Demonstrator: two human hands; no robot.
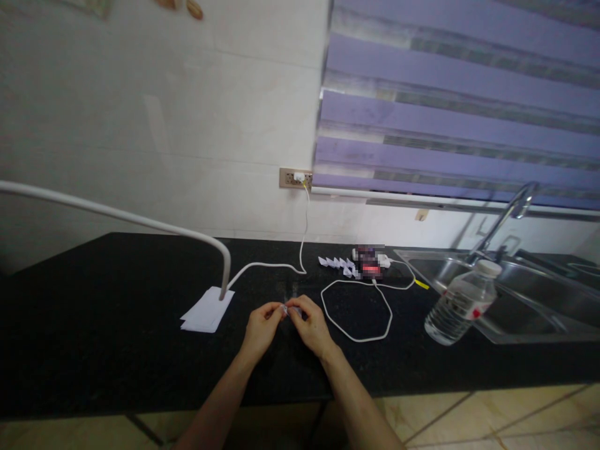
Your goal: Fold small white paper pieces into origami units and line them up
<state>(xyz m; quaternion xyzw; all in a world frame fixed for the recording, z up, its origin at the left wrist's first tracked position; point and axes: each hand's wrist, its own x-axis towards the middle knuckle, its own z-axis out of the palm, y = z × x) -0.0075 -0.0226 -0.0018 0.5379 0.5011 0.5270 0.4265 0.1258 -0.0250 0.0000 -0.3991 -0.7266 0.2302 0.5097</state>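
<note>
My left hand (262, 328) and my right hand (310, 322) meet over the dark countertop, fingertips pinched together. Between them is a small piece of white paper (285, 309), mostly covered by my fingers, so its shape is hard to make out. To the left lies a small stack of white paper sheets (201, 315). Beyond my right hand, several small folded white paper pieces (335, 264) sit in a row near the back of the counter.
A white cable (359, 340) loops right of my hands, beside a blurred-out device (370, 265). A water bottle (457, 306) stands before the steel sink (497, 340) and faucet (504, 219). A white curved rod (140, 219) crosses from the left. A plug sits in the wall outlet (288, 179).
</note>
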